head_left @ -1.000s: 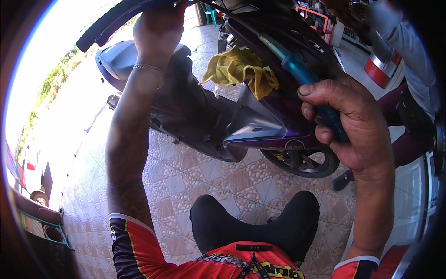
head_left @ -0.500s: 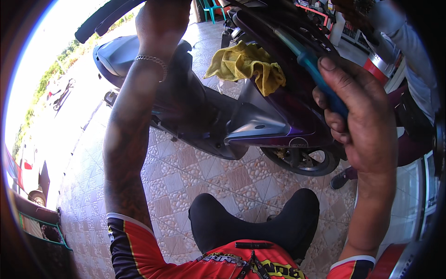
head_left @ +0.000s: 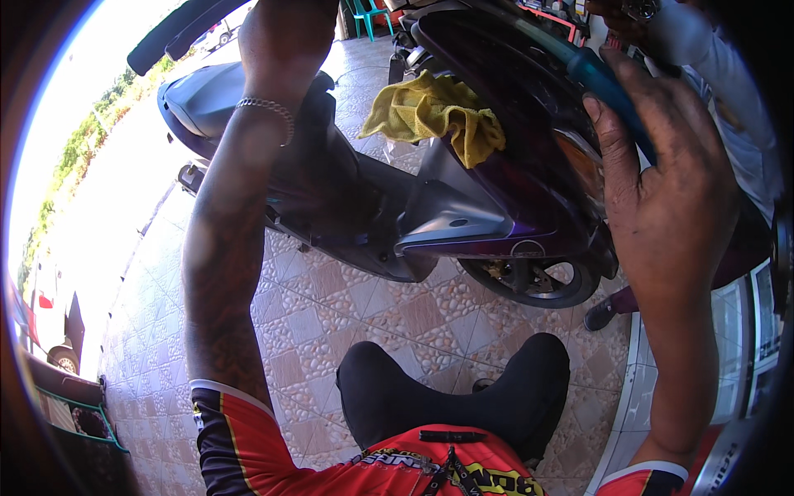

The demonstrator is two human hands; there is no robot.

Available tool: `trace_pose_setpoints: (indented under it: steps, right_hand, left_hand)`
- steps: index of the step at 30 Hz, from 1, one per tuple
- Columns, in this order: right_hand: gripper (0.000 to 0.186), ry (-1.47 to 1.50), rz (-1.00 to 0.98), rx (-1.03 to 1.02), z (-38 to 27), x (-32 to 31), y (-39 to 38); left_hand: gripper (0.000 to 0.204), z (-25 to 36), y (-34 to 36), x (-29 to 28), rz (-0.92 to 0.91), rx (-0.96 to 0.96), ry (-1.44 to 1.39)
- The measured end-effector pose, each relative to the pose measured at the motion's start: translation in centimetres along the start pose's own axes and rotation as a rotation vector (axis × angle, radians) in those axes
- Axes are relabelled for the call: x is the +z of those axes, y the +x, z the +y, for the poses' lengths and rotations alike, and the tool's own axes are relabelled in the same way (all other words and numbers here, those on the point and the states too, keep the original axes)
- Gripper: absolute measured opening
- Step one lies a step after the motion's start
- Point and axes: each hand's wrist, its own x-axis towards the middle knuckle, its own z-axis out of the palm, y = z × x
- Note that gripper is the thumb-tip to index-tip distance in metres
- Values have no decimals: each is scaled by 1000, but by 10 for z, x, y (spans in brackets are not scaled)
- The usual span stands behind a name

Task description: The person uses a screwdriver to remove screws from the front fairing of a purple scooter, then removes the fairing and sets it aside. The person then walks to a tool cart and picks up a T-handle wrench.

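Right hand on a driver, beside the scooter

Right hand (head_left: 674, 186) is clamped on the blue handle of a screwdriver (head_left: 610, 93), thumb on one side, fingers on the other. The driver lies in front of the scooter's dark front panel as I see it, its pale shaft slanting up and left; I cannot make out whether the tip touches anything.

Left hand (head_left: 289, 41) is up at the top edge, a chain bracelet (head_left: 271, 107) at its wrist. Fingers out of sight; cannot tell how they close, or on what. A dark curved bar (head_left: 186, 33) shows just left of it.

Scooter (head_left: 463, 219) stands between the arms, dark purple with a grey panel low down. Yellow rag (head_left: 434, 116) draped, crumpled, over the edge of its front. Wheel (head_left: 533, 281) below, on patterned tile (head_left: 347, 310).

At right, a second person's pale sleeve (head_left: 724, 91), near the right hand. Teal chair (head_left: 370, 16) in back.
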Motion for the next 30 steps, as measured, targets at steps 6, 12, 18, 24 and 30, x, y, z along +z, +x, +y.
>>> trace_pose_setpoints:
  steps: [6,12,18,24,30]
  right_hand:
    - [36,197,-97,97,-16,11,-3]
    - [41,1195,-390,1000,-28,11,-4]
    - [47,1568,-606,1156,-23,-9,4]
    - [39,1309,-359,956,-38,-9,-2]
    - [34,1144,-298,888,-41,-6,-4]
  left_hand:
    - [39,0,-3,2,8,-1,-3]
    - [39,-1,-2,4,12,-4,-11]
    - [39,-1,0,5,14,-6,-26]
    - [39,-1,-2,2,16,-11,-34]
    - [39,0,-5,0,16,-35,-59]
